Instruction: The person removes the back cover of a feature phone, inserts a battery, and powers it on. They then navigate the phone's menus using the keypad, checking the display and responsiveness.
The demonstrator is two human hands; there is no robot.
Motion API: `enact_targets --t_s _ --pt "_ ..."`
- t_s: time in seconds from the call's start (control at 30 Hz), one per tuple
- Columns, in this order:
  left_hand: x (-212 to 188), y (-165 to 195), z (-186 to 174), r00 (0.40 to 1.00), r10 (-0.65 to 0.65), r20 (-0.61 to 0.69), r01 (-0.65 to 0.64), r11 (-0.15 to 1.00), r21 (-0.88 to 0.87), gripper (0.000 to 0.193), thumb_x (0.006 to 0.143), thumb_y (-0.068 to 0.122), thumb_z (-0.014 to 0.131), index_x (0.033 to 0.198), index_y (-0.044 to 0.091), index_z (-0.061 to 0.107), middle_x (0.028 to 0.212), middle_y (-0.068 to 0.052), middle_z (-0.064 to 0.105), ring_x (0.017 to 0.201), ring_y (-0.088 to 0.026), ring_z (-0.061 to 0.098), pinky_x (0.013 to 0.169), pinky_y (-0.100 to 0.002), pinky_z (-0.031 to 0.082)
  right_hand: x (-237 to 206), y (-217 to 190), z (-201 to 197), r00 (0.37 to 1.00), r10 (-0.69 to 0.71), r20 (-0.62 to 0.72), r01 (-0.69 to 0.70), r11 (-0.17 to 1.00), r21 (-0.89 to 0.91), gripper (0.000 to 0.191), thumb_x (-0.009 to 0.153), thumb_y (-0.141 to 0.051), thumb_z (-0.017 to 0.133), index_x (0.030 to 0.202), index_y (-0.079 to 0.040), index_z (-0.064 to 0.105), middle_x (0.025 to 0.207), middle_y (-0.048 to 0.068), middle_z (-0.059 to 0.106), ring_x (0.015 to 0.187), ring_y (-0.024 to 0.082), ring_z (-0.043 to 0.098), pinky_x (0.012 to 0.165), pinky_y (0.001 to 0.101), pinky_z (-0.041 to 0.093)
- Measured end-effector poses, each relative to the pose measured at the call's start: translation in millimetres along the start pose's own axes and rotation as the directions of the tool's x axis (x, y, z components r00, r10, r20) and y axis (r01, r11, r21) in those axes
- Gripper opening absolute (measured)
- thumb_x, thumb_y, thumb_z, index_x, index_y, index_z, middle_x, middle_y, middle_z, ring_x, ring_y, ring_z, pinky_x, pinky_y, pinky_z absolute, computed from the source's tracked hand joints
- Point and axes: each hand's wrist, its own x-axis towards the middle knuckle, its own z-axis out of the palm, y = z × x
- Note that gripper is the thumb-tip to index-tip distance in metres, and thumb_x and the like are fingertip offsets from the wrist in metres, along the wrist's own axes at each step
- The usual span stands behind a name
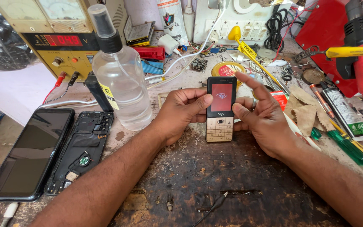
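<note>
**Ana:** How are your hands sitting?

**Ben:** Both your arms come in from 6 o'clock and meet in the middle of the counter (215, 176). Your left hand (181, 113) curls round the left side of the small keypad phone (220, 108), and its thumb lies on the edge of the red screen. That grip is closed on the phone. Your right hand (261, 120) cups the right side. Its thumb touches the phone's edge, and its pointer finger sticks up and out toward 12 o'clock. There is a ring on one finger.

**Ana:** Where is the phone?

**Ben:** Right in the middle, standing up, with its lower end by the counter and its keys facing you.

**Ana:** Is there room to move?

**Ben:** At 6 o'clock the dark, worn counter is open, with just one thin wire tip (219, 201). At 9 o'clock the clear spray bottle (118, 80) stands close to your left wrist. At 3 o'clock tools crowd in.

**Ana:** How many things?

**Ben:** One keypad phone. One spray bottle. At 8 o'clock, one dark phone screen (28, 153) and one open phone back (82, 147), side by side. One green-handled screwdriver (345, 147) at 3 o'clock. One yellow power box (59, 42) at 11 o'clock.
</note>
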Motion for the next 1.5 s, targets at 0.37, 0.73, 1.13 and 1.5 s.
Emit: enact_targets --t_s 0.37,0.73,1.13,1.5 --pt "-2 -5 4 0.997 0.080 -0.018 -0.079 0.993 0.089 0.034 0.096 0.025 0.072 0.122 0.004 0.072 0.102 -0.002 0.076 0.087 -0.007 0.070 0.076 -0.026 0.060 2 -4 2 0.996 -0.042 -0.079 0.035 0.996 -0.086 0.069 0.092 0.007 0.059 0.155 -0.018 0.044 0.096 0.003 0.070 0.080 0.008 0.068 0.070 0.0293 0.063" --pt "-1 -5 5 0.995 0.101 -0.005 -0.100 0.989 0.107 0.031 0.096 0.023 0.072 0.121 0.005 0.072 0.101 -0.001 0.076 0.087 -0.006 0.069 0.074 -0.025 0.060 5 -5 8 0.992 -0.045 -0.114 0.038 0.997 -0.065 0.062 0.091 0.007 0.060 0.147 -0.018 0.047 0.093 0.003 0.069 0.078 0.008 0.068 0.064 0.0301 0.064" --pt "-2 -3 6 0.994 0.106 0.003 -0.106 0.989 0.107 0.032 0.097 0.024 0.071 0.122 0.004 0.072 0.100 -0.001 0.076 0.087 -0.006 0.069 0.075 -0.025 0.060 5 -4 4 0.992 -0.018 -0.126 0.010 0.998 -0.068 0.051 0.098 -0.003 0.058 0.147 -0.017 0.051 0.093 0.001 0.071 0.075 0.008 0.068 0.063 0.0275 0.060" --pt "-1 -6 -3 0.987 0.158 -0.020 -0.154 0.979 0.133 0.030 0.099 0.025 0.072 0.116 0.001 0.074 0.097 -0.004 0.075 0.083 -0.007 0.067 0.071 -0.025 0.057 8 -13 -4 0.999 0.012 0.031 -0.010 0.997 -0.074 0.063 0.097 -0.003 0.060 0.156 -0.020 0.043 0.107 0.005 0.073 0.094 0.013 0.072 0.079 0.0365 0.065"
